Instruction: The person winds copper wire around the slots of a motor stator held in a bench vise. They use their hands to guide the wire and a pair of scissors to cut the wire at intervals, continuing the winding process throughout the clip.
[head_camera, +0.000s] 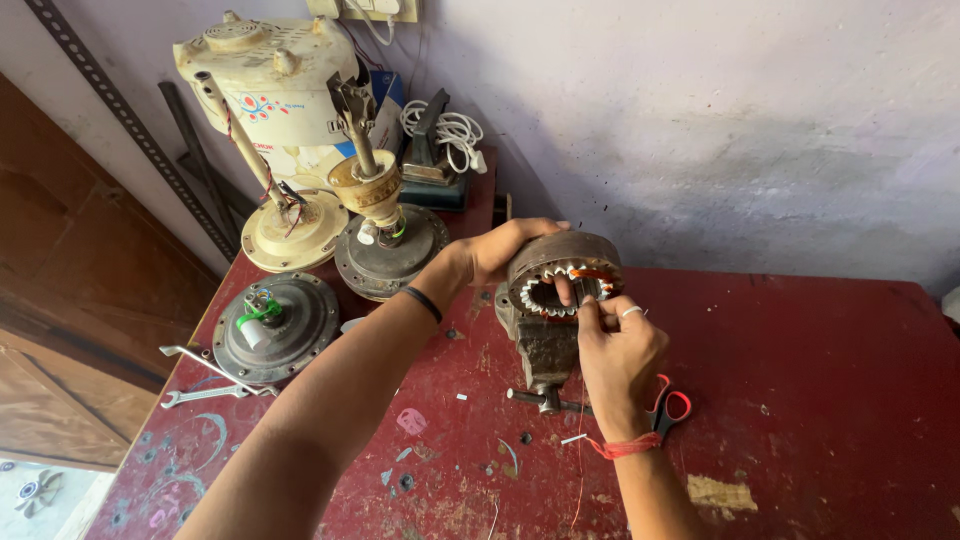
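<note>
Left hand (500, 250) gripping round stator (565, 272) over vise (545, 350) mid-table, right hand (620, 350) pinching its copper winding, red-handled scissors (672, 408) just beside, cream fan housing (268, 85) with small coloured label at red table (800, 400) far-left corner.

The stator (565, 275) is dull, rusty-brown metal, its inner ring of white plastic slot liners and shiny orange copper wire. It sits over a dark, grimy cast-metal vise (545, 350). The table (800, 400) is red-painted, scratched and chipped, matt with bare patches. At near right, scissors (668, 408) have glossy red plastic handles. At far left, motor housings (275, 325) are grey, dusty metal; the wrenches (205, 380) are bright, smooth steel. The far wall (720, 120) is rough, pale plaster. The right hand (620, 355) wears a smooth metal ring and red thread.
</note>
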